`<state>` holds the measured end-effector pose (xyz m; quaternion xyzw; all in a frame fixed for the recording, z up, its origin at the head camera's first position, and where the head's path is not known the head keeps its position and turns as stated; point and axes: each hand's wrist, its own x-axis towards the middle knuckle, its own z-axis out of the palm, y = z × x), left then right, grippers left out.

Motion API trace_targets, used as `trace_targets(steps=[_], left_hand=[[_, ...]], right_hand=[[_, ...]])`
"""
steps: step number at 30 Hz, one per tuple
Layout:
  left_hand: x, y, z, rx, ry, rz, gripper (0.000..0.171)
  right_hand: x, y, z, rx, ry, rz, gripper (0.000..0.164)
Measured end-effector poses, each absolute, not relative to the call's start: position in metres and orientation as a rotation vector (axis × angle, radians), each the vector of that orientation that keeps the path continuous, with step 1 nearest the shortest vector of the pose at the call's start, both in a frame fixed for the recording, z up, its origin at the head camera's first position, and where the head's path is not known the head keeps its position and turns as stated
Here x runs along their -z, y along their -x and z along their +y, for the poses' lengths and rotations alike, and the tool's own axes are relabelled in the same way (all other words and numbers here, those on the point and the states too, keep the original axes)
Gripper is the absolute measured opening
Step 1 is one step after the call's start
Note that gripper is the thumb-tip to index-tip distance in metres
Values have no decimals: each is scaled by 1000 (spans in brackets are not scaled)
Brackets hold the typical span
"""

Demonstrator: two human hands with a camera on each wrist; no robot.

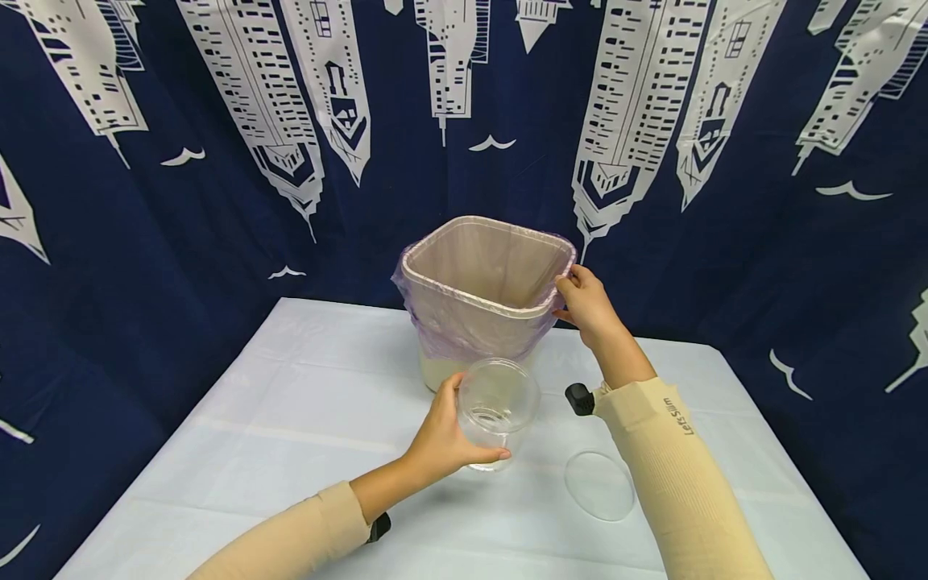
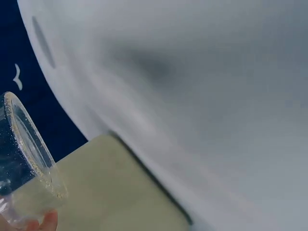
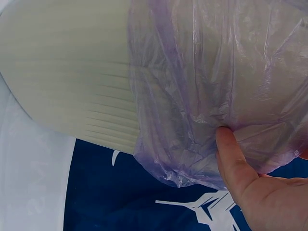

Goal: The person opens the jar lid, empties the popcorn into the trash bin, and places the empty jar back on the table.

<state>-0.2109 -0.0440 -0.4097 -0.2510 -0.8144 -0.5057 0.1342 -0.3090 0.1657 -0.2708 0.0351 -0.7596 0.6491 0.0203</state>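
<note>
My left hand [image 1: 444, 439] holds a clear round plastic container [image 1: 499, 395], thumb along its lower near side and fingers round its left side. It is in front of the bin, its open end tilted up. In the left wrist view, crumbs cling to the container's round edge [image 2: 36, 161]. A cream trash bin [image 1: 437, 370] stands at the table's back, lined with a thin purple trash bag [image 1: 471, 326] folded down over its rim. My right hand [image 1: 589, 306] grips the rim's right corner; in the right wrist view a finger [image 3: 231, 149] presses the bag against the bin's outside.
A clear round lid [image 1: 599, 486] lies on the white tablecloth [image 1: 290, 451], beside my right forearm. Behind the table hangs a dark blue curtain [image 1: 449, 185] with white building prints, close to the back of the bin.
</note>
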Motion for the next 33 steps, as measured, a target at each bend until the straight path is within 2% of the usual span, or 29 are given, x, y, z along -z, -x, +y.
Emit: trace_targets(steps=[17, 33], left_hand=[[455, 213, -43, 1555, 669, -2562, 117], [470, 215, -46, 1630, 727, -2577, 120]], right_hand=[[270, 307, 166, -2005, -116, -2359, 50], [271, 308, 167, -2011, -112, -2347, 49]])
